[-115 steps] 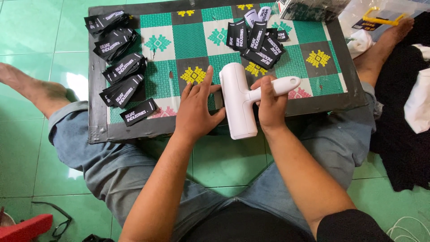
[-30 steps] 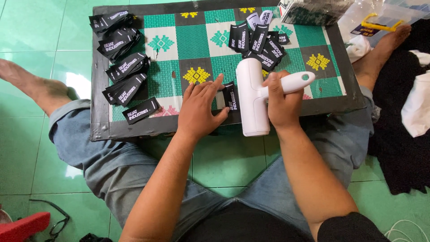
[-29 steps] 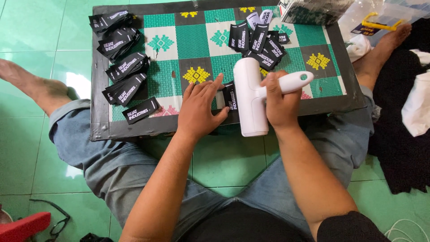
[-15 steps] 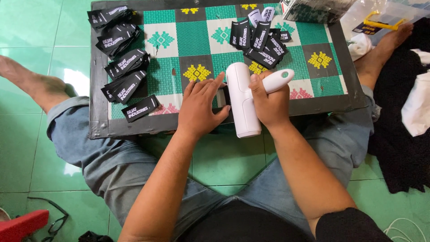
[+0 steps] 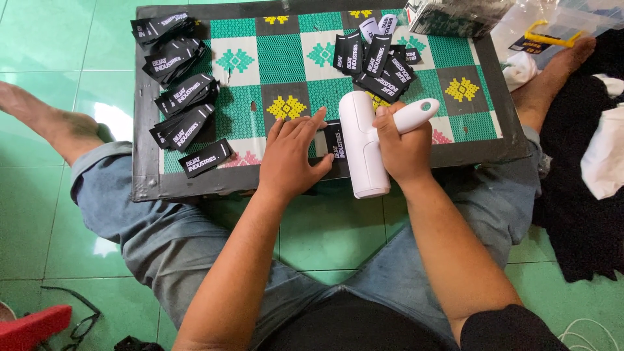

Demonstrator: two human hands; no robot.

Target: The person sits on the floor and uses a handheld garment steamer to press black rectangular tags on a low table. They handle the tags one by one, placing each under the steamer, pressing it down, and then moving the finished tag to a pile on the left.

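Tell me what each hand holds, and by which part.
The right hand grips the white lint roller by its handle. The left hand holds nothing; its fingers press a black label flat on the board.

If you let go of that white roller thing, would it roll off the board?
Probably a little. The white lint roller has a round drum, so it could roll sideways, but its handle would likely stop it. The right hand lifts it by the handle alone, so it seems light. It overhangs the patterned board at the near edge, so it might tip off.
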